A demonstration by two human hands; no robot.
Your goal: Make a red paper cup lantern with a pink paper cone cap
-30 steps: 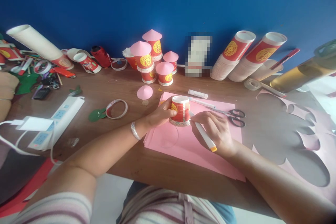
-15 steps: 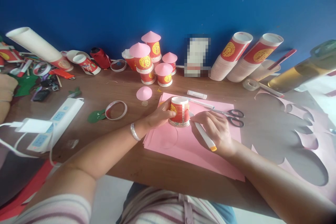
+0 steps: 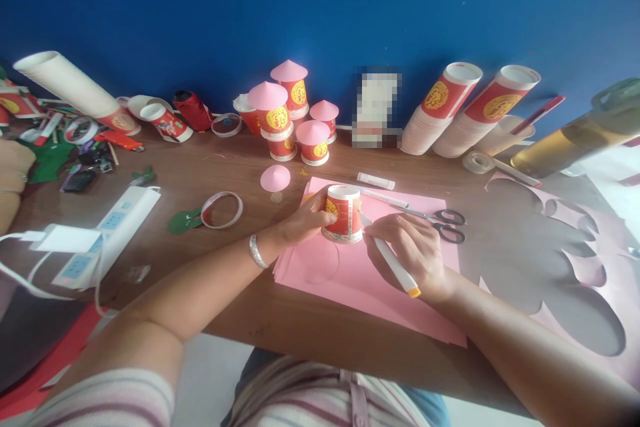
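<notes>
My left hand [image 3: 309,219] is closed around the left side of a short red paper cup [image 3: 346,215] with a white rim and a gold emblem. Between the fingers of my right hand [image 3: 417,248] is a white marker [image 3: 395,265] with an orange end; its tip points at the cup's right side, and I cannot tell if it touches. The cup is above a stack of pink paper sheets [image 3: 400,307], where a faint circle is drawn. Black-handled scissors [image 3: 450,225] and another white pen [image 3: 385,198] lie on the paper past my right hand.
Several red cups with pink cone roofs [image 3: 269,97] stand at the back. A loose pink cone [image 3: 275,178] lies nearer. Stacked paper cups [image 3: 443,107] lean against the blue wall. A power strip [image 3: 107,237] is at left, paper offcuts [image 3: 600,280] at right.
The marker's orange end has shifted slightly right and down with my right hand. My left hand keeps its hold on the cup; little else differs.
</notes>
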